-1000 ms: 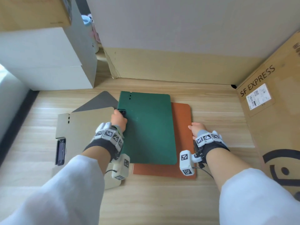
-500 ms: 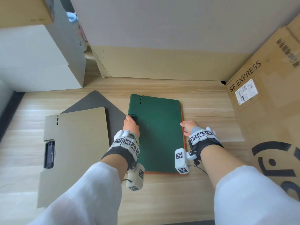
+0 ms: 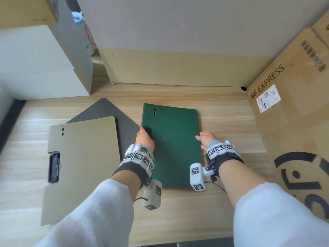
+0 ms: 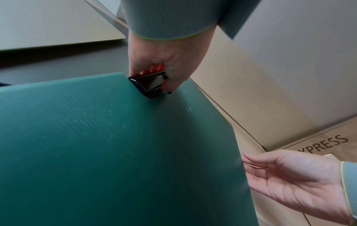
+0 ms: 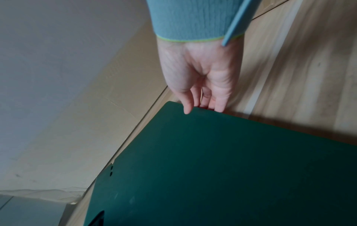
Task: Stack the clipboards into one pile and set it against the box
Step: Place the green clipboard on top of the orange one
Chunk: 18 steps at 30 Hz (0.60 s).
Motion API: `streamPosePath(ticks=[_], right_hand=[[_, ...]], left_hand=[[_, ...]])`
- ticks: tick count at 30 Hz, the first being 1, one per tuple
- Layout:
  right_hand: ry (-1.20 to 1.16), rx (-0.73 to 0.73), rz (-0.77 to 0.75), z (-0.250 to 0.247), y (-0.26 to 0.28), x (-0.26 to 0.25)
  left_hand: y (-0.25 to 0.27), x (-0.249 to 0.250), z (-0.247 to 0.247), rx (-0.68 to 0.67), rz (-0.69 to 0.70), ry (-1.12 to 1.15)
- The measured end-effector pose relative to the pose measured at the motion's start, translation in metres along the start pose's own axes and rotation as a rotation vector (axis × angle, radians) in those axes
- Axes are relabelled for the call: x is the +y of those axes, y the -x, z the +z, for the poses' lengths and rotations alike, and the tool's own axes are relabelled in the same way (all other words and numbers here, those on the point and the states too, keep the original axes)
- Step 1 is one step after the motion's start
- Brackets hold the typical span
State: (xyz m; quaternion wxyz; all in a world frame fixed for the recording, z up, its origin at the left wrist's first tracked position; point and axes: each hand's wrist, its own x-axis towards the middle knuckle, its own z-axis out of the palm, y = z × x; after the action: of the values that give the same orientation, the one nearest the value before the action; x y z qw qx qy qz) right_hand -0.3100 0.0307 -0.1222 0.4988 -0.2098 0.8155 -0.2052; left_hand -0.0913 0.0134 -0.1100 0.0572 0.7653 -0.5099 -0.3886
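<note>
A green clipboard (image 3: 174, 145) lies square on an orange clipboard (image 3: 175, 189), of which only a thin strip shows at the near edge. My left hand (image 3: 145, 132) pinches the green board's black clip (image 4: 148, 85) at its left edge, thumb on top and fingers curled under. My right hand (image 3: 203, 139) has straight fingers pressed against the pile's right edge (image 5: 203, 109). To the left a tan clipboard (image 3: 83, 157) lies partly over a dark grey clipboard (image 3: 105, 111).
A brown SF EXPRESS box (image 3: 293, 122) stands at the right, a hand's width from the pile. A cardboard panel (image 3: 178, 68) runs along the back, and white boxes (image 3: 44, 68) stand at the back left. Everything lies on a wooden surface (image 3: 178, 211).
The green clipboard slid right over the orange one until their edges lined up, and the orange one is now almost hidden. My right hand stayed at the pile's right edge.
</note>
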Motion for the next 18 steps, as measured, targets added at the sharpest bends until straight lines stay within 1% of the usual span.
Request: streamPosePath(ticks=[5,10,12,13,15,16,18], right_hand=[[0.001,0.006,-0.011,0.002,0.005,-0.001],[0.085,0.010,-0.032,0.005,0.012,-0.004],[0.113,0.019,-0.030,0.006,0.012,-0.004],[0.120,0.024,-0.029,0.007,0.012,-0.004],[0.135,0.039,-0.028,0.008,0.012,-0.003],[0.141,0.047,-0.029,0.009,0.012,-0.004],[0.149,0.064,-0.029,0.010,0.012,-0.004]], left_hand=[[-0.001,-0.007,-0.001,-0.008,0.017,0.009],[0.005,-0.007,-0.001,-0.023,0.037,-0.003],[0.006,-0.009,0.000,-0.018,0.065,-0.017],[0.006,-0.011,-0.001,0.019,0.094,-0.037],[0.001,-0.024,-0.011,0.158,0.124,-0.141],[-0.003,-0.032,-0.019,0.208,0.076,-0.204],[-0.009,-0.053,-0.035,0.212,-0.119,-0.271]])
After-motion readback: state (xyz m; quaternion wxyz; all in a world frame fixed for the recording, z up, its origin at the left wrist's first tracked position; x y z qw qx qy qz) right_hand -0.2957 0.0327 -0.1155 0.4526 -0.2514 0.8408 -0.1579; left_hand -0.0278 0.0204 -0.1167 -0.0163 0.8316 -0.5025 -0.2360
